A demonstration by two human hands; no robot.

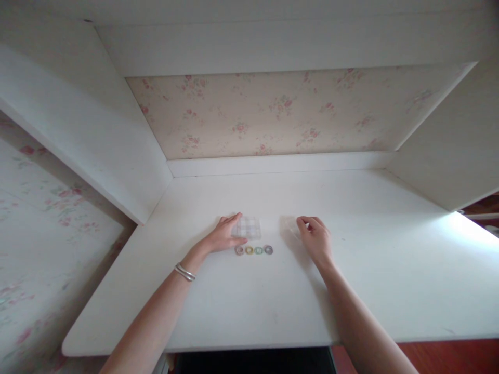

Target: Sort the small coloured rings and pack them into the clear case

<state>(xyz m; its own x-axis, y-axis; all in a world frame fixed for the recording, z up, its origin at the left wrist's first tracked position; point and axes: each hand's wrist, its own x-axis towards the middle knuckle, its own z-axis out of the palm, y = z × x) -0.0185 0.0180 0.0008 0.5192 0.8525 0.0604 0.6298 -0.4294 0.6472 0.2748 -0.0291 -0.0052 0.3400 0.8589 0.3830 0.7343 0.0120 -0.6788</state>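
Observation:
A clear plastic box (250, 227) with a grid of compartments lies flat on the white desk. My left hand (223, 235) spans its left side, with the fingers at the far edge and the thumb at the near edge. To the right, my right hand (315, 240) pinches a thin see-through plastic piece (290, 225), whose exact kind I cannot make out. Just in front of the box, several small rings that look like tape rolls lie in a row: a pink ring (239, 250), a yellow ring (249, 250), a green ring (259, 250) and a grey ring (268, 250).
The white desk (241, 301) has a low ledge (280, 163) at the back. White side panels (117, 135) stand left and right, and a shelf (288, 41) hangs overhead. Flowered wallpaper (268, 114) covers the wall behind. A dark object (255, 361) sits below the front edge.

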